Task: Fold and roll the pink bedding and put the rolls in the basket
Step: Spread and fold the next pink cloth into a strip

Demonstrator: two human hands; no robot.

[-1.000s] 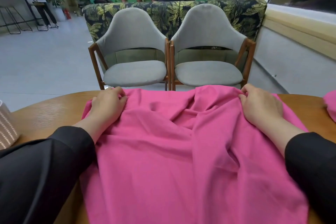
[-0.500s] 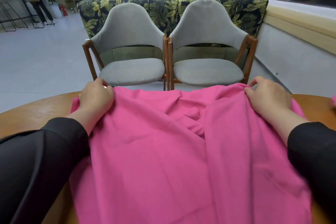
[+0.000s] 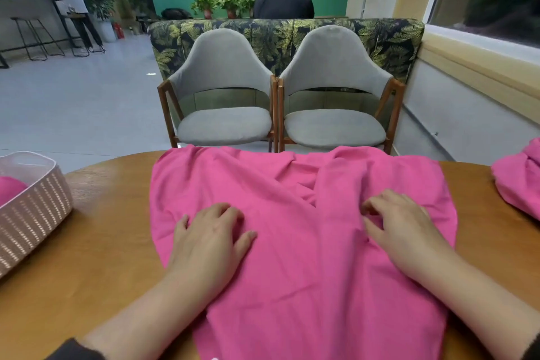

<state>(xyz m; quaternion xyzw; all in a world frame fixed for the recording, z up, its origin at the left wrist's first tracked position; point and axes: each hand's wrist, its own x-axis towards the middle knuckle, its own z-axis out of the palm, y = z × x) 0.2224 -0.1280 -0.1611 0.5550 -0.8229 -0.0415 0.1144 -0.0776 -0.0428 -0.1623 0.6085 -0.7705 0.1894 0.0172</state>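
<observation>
A pink bedding sheet point(image 3: 295, 272) lies spread over the wooden table point(image 3: 96, 248), its far edge hanging past the table's rim with creases in the middle. My left hand point(image 3: 210, 240) rests flat on its left part, fingers spread. My right hand point(image 3: 400, 231) lies on its right part, fingertips bent down into a crease. A pale woven basket point(image 3: 35, 213) stands at the left edge of the table with a pink roll point(image 3: 10, 188) inside. More pink bedding point(image 3: 520, 181) lies bunched at the right edge.
Two grey chairs point(image 3: 225, 114) stand just beyond the table's far edge, with a leaf-patterned sofa back behind them. A person sits behind the sofa and another stands far left at a high table.
Both hands have let go of the sheet's far edge and drawn back toward me onto the middle of the sheet. The view has widened, showing the basket at left.
</observation>
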